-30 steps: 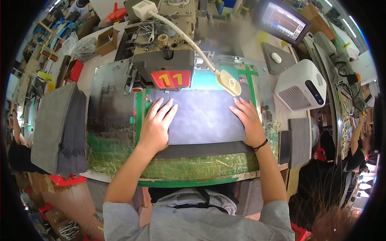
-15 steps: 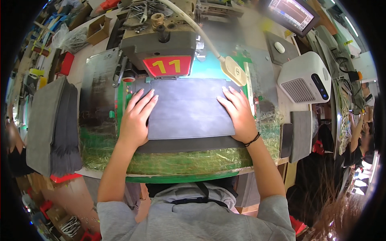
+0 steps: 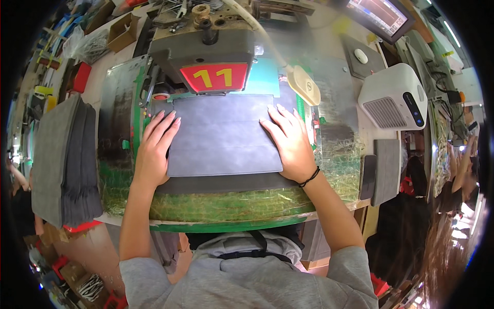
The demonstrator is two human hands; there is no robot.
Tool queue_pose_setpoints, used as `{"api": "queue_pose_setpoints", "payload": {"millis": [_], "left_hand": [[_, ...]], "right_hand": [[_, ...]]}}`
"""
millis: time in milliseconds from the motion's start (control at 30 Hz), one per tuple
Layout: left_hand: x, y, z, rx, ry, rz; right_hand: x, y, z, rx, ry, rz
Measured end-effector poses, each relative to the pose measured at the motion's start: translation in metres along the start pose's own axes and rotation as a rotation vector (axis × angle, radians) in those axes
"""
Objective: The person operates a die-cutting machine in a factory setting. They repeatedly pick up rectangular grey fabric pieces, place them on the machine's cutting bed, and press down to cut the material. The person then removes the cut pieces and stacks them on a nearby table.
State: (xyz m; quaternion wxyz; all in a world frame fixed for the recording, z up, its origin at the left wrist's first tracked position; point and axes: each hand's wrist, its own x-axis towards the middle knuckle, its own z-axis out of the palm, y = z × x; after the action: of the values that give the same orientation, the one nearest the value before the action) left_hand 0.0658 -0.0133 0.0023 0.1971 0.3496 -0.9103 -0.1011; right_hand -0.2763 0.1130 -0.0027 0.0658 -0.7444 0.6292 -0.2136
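Grey sheet (image 3: 221,136) lies between flat hands (both touching).

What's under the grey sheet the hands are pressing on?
A darker grey sheet peeks out below the flat lighter grey sheet, lying on the green-edged worktable. Both hands (left, right) press on top. Anything else beneath is covered.

A flat slate-grey rectangular sheet (image 3: 221,136) is lying over a darker charcoal layer (image 3: 226,183). The worn, glossy surface (image 3: 216,206) is showing green edging and yellowish streaks. A red plate with yellow numerals (image 3: 215,77) is showing on the grey machine head (image 3: 206,49). A black band (image 3: 309,177) is circling one wrist.
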Motion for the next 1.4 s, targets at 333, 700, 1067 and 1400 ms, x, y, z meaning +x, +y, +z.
{"api": "queue_pose_setpoints", "payload": {"millis": [333,700,1067,1400], "left_hand": [[-0.011,-0.025,-0.012,0.028,0.004,-0.029],[-0.022,-0.047,-0.024,0.065,0.001,-0.03],[-0.033,-0.072,-0.039,0.097,-0.035,-0.061],[-0.029,-0.068,-0.034,0.09,-0.052,-0.08]], "right_hand": [[0.013,-0.024,0.014,-0.036,0.03,-0.04],[0.029,-0.046,0.031,-0.036,0.028,-0.041],[0.043,-0.066,0.051,-0.013,0.057,-0.049],[0.044,-0.06,0.045,-0.029,0.069,-0.044]]}}
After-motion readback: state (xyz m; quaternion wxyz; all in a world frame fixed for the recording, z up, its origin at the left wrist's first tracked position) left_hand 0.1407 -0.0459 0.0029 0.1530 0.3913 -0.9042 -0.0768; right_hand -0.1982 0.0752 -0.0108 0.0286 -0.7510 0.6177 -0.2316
